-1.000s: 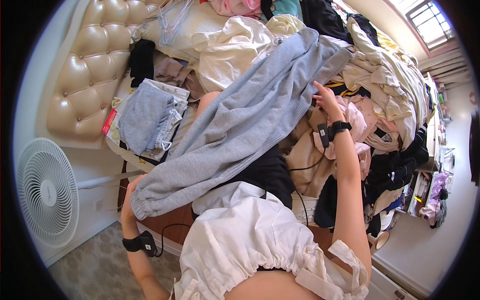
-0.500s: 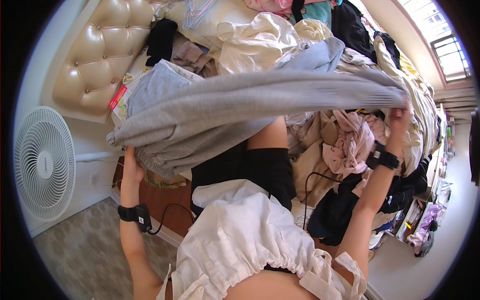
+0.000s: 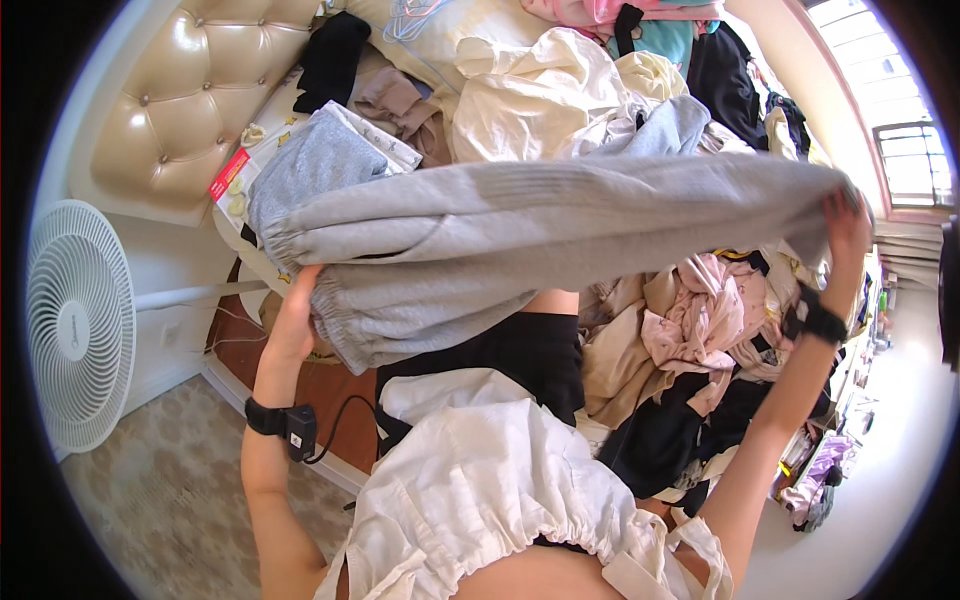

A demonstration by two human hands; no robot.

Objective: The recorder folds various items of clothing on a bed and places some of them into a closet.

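Observation:
A pair of grey sweatpants point(image 3: 560, 215) is stretched sideways in the air above my lap, between both hands. My left hand point(image 3: 293, 318) is closed on the gathered elastic end at the left, its fingers partly hidden by the cloth. At the far right my right hand point(image 3: 848, 228) grips the other, narrower end. The fabric sags a little in the middle and hides part of the clothes behind it. A folded light grey garment point(image 3: 315, 165) lies just beyond my left hand.
Heaped clothes cover the bed: a cream cloth point(image 3: 530, 95), a pink printed garment point(image 3: 700, 310) and black clothing point(image 3: 655, 430). A tufted headboard point(image 3: 190, 100) and a white fan point(image 3: 78, 325) stand at the left. A window point(image 3: 905, 160) is at the upper right.
My right hand has moved outward to the right, pulling the sweatpants straighter and flatter. My left hand has shifted slightly right. The view has shifted slightly.

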